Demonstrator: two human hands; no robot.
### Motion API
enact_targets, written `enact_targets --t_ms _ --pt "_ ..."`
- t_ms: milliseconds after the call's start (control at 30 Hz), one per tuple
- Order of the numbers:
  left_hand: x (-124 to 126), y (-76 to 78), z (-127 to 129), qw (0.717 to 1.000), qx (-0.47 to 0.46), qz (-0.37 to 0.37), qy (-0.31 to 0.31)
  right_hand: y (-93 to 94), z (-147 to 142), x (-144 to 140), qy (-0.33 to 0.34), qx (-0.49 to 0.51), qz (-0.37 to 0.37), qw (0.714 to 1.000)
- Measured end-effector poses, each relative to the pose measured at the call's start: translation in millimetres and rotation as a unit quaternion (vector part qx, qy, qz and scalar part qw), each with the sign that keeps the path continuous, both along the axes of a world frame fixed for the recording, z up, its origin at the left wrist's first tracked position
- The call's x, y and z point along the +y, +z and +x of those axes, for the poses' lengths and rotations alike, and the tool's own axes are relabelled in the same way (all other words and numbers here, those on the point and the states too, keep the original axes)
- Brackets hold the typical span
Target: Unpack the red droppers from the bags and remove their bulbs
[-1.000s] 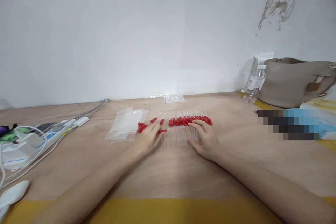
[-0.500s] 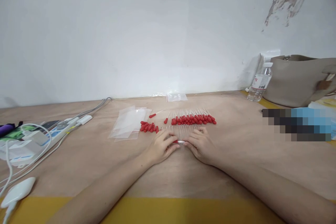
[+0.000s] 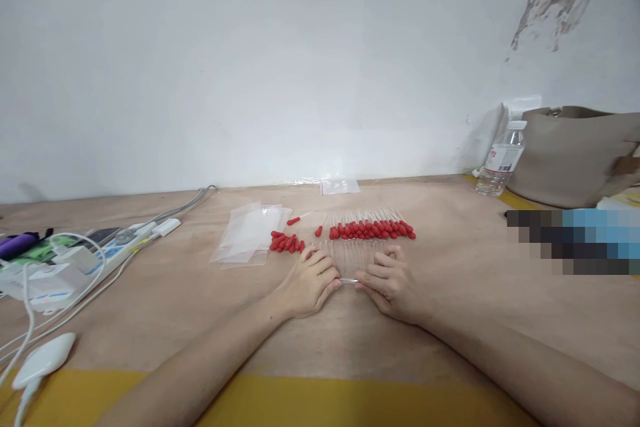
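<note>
My left hand (image 3: 309,282) and my right hand (image 3: 391,282) meet at the middle of the wooden table (image 3: 450,293), fingertips pinching the two ends of a thin clear glass tube (image 3: 349,279) held level just above the surface. Behind my hands lies a row of clear dropper tubes with red rubber bulbs (image 3: 373,230). A small heap of loose red bulbs (image 3: 286,243) lies to the left of it, with two single bulbs nearby.
A stack of clear plastic bags (image 3: 247,233) lies left of the bulbs. A power strip with cables (image 3: 95,257) and a white mouse (image 3: 43,360) are at the far left. A water bottle (image 3: 501,160) and a beige bag (image 3: 575,153) stand at the back right.
Both hands drew back from the row of droppers toward me and came together, the left bringing a red bulb; they now hold one tube between them.
</note>
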State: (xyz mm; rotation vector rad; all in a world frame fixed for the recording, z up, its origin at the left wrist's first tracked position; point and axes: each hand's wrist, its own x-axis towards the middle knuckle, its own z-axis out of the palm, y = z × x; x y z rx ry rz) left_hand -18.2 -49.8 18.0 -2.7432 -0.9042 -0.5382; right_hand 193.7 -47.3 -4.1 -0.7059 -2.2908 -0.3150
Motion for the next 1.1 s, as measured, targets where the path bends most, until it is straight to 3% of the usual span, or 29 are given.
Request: enact_targets --t_ms 133,267,467,667,833,933,1100 --pt "0 -2.2 -12 1.0 -0.015 -0.01 0.017 1.2 15 3 -0.016 0.021 0.004 1.0" --pt "7 0.3 -36 0.989 -0.114 -0.04 0.08 4.9 29 10 -0.099 0.078 -0.013 0.992" --pt "28 12.5 -65 0.941 -0.244 -0.025 0.231 4.7 16 12 -0.105 0.058 -0.064 0.991" --pt "44 13.9 -70 0.925 -0.228 -0.011 0.305 16.5 -12 21 -0.126 0.005 -0.051 0.991" --pt "51 13.3 -71 0.933 -0.159 0.046 0.32 17.6 -35 33 -0.167 -0.028 -0.055 0.984" --pt "52 11.2 -73 0.938 -0.119 0.044 0.323 10.8 -43 36 -0.185 -0.032 -0.057 0.98" --pt "48 13.0 -72 0.94 -0.131 0.033 0.315 7.7 -46 31 -0.18 -0.044 -0.078 0.98"
